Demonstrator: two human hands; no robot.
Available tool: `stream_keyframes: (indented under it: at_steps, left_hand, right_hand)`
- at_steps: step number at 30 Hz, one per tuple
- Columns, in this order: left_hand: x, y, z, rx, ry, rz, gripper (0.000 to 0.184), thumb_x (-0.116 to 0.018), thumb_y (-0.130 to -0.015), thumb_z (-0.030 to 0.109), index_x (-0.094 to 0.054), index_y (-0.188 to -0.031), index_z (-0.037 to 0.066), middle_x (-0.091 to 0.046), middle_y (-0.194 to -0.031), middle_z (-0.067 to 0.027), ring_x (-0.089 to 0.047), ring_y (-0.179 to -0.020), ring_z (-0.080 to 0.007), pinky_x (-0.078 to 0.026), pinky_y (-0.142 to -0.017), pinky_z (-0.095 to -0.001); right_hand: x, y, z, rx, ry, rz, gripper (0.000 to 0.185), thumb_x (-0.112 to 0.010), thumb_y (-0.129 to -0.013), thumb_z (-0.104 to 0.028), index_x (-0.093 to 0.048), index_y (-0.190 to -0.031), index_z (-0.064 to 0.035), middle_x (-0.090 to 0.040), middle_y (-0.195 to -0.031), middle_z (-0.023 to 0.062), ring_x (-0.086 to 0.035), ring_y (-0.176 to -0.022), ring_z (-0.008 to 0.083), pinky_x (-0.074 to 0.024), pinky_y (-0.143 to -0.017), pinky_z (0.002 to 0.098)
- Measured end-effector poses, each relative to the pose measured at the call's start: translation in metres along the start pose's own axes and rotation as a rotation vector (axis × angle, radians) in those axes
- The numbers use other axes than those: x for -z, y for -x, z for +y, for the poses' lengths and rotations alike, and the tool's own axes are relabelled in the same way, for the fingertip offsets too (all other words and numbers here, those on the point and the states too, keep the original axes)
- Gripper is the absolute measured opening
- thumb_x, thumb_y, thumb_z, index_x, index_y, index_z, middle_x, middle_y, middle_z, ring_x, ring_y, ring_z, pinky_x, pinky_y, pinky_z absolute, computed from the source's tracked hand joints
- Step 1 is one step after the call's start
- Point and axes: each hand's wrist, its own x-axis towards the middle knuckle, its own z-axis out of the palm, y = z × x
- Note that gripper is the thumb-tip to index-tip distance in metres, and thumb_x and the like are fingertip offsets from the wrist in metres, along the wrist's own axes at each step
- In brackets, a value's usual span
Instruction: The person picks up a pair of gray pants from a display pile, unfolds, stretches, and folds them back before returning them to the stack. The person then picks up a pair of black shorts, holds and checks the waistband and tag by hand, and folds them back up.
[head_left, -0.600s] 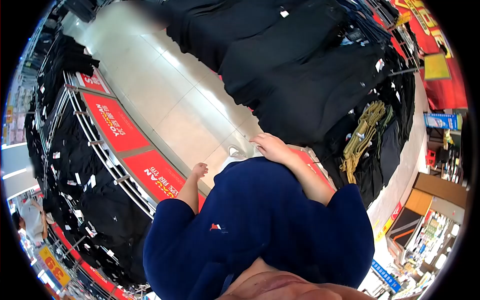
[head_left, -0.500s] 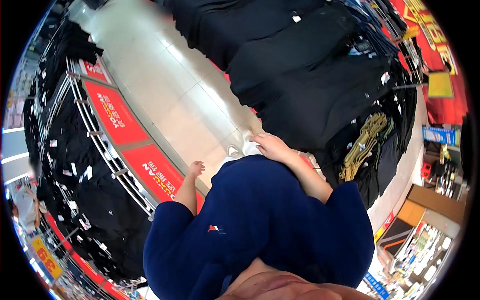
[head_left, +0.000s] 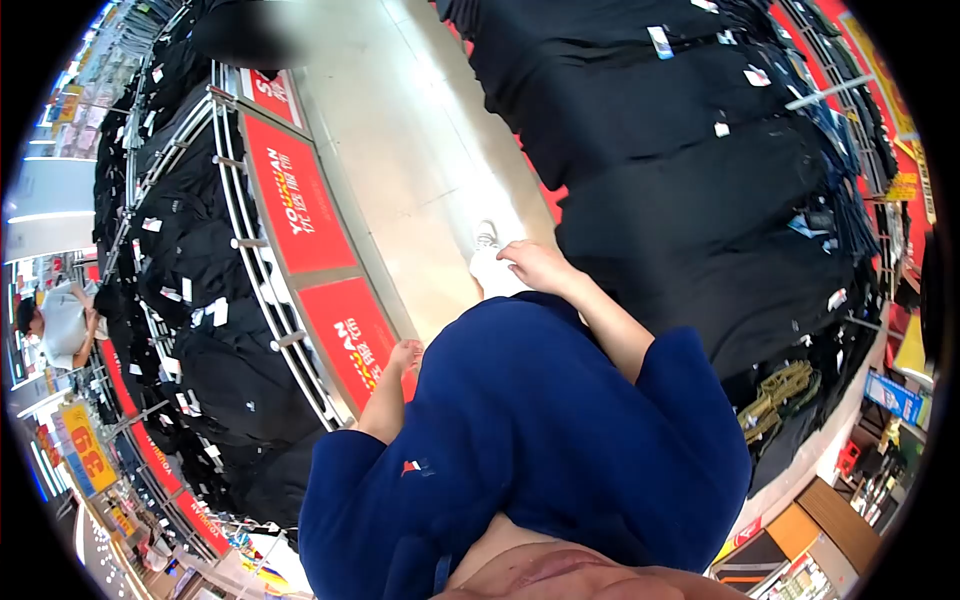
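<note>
Aisle (head_left: pixel 400 170) between black clothes (head_left: pixel 690 220), right hand (head_left: pixel 537 266) empty, loosely spread, left hand (head_left: pixel 405 356) apparently empty, near red panels (head_left: pixel 295 200)

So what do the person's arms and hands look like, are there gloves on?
No gloves: the left hand and right hand are bare. Wide, short, dark blue sleeves leave both forearms uncovered. I see no watch or bracelet.

- Black clothes (head_left: pixel 690 200): overlapping layers, mostly flat, wrinkled, edges draped, white tags showing, right of floor strip (head_left: pixel 400 150).
- Red sign (head_left: pixel 340 310): white and yellow lettering, partly covered, left of floor strip, beside metal rails (head_left: pixel 288 342).
</note>
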Motion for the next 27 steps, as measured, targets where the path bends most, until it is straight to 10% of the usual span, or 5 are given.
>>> stream_keyframes:
  at_steps: [11, 18, 27]
  left_hand:
    - [0.127, 0.037, 0.205, -0.066, 0.139, 0.19, 0.023, -0.042, -0.099, 0.019, -0.057, -0.116, 0.012, -0.065, -0.097, -0.0009, -0.062, -0.083, -0.0109, -0.05, -0.074, -0.0304]
    - [0.154, -0.026, 0.181, -0.006, 0.154, 0.024, 0.023, -0.045, -0.096, 0.015, -0.06, -0.113, 0.01, -0.066, -0.095, -0.002, -0.063, -0.085, -0.0132, -0.05, -0.075, -0.0315]
    - [0.209, -0.132, 0.298, -0.158, -0.088, -0.003, 0.021, -0.054, -0.088, 0.017, -0.067, -0.099, 0.005, -0.067, -0.083, -0.006, -0.062, -0.073, -0.0142, -0.049, -0.062, -0.0301]
  right_hand:
    - [0.02, -0.154, 0.104, -0.158, -0.234, 0.018, 0.022, -0.054, -0.082, -0.009, -0.065, -0.101, -0.0046, -0.065, -0.1, 0.0169, -0.062, -0.095, 0.0333, -0.0492, -0.084, 0.0413]
    - [-0.064, -0.131, 0.257, -0.446, -0.351, -0.064, 0.015, -0.058, -0.081, -0.008, -0.067, -0.092, -0.0013, -0.068, -0.081, 0.0127, -0.065, -0.077, 0.0221, -0.0507, -0.071, 0.0327]
    - [0.001, -0.19, 0.229, -0.851, -0.537, 0.031, 0.013, -0.06, -0.081, -0.004, -0.067, -0.091, -0.0007, -0.068, -0.078, 0.007, -0.063, -0.069, 0.0139, -0.05, -0.063, 0.0286]
